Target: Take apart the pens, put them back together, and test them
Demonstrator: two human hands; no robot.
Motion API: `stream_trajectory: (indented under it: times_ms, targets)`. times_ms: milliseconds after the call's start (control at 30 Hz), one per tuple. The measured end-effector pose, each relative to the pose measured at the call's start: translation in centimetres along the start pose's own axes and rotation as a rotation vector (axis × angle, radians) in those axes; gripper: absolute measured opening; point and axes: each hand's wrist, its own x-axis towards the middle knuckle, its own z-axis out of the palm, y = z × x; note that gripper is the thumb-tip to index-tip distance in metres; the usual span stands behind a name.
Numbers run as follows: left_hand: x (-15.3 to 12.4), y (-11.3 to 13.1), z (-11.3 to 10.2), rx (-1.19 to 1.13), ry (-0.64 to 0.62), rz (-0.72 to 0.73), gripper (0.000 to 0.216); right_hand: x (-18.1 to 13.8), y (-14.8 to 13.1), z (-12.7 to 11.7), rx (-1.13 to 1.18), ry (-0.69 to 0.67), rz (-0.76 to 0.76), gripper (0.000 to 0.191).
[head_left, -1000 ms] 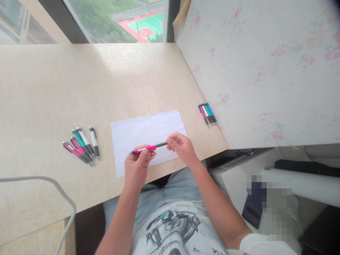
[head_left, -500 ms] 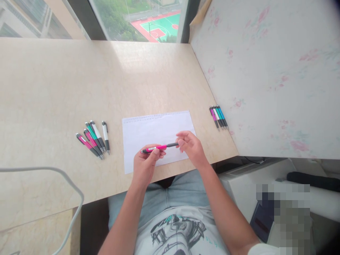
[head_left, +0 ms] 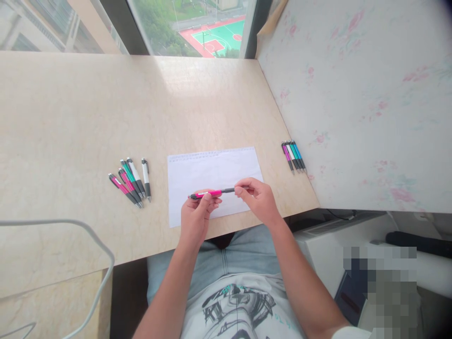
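A pen with a pink barrel [head_left: 213,193] and a dark front end lies level between my two hands, above a sheet of white paper [head_left: 190,172]. My left hand [head_left: 196,214] is closed around the pink barrel, its clip end pointing left. With thumb and fingertips, my right hand [head_left: 259,200] pinches the dark front end. The fingers partly hide that end, so I cannot tell whether its grip section is loose. Rows of small dark marks run along the paper's top edge.
Several pink, green and white pens [head_left: 130,181] lie loosely fanned on the left. A tidy row of pens [head_left: 294,156] stands beside the floral wall panel [head_left: 353,117]. A grey cable [head_left: 102,245] curves across the table [head_left: 70,117] at lower left. A window is behind.
My right thumb and fingers have closed onto the pen's dark front end, where they were looser before. My left hand keeps its hold. The whole view has shifted slightly.
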Motion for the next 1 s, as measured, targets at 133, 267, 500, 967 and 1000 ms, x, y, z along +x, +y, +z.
stream_trajectory:
  times_ms: [133, 267, 500, 967, 1000]
  targets:
    - [0.0, 0.0, -0.2, -0.019, 0.024, -0.011, 0.026, -0.1, -0.1, -0.1, -0.032, 0.026, -0.135, 0.006]
    - [0.0, 0.1, -0.3, -0.036, 0.019, -0.019, 0.025, -0.1, -0.4, -0.3, -0.050, 0.015, -0.169, 0.007]
    - [0.2, 0.0, -0.5, -0.188, -0.032, -0.114, 0.024, -0.2, -1.8, -1.3, -0.100, 0.091, -0.201, 0.006]
    - [0.4, 0.5, -1.5, -0.299, -0.003, -0.132, 0.023, 0.6, 0.3, -3.1, -0.170, 0.240, -0.006, 0.017]
    - [0.5, 0.6, -1.6, -0.283, 0.003, -0.122, 0.023, 0.9, 1.0, -3.1, -0.246, 0.210, 0.027, 0.018]
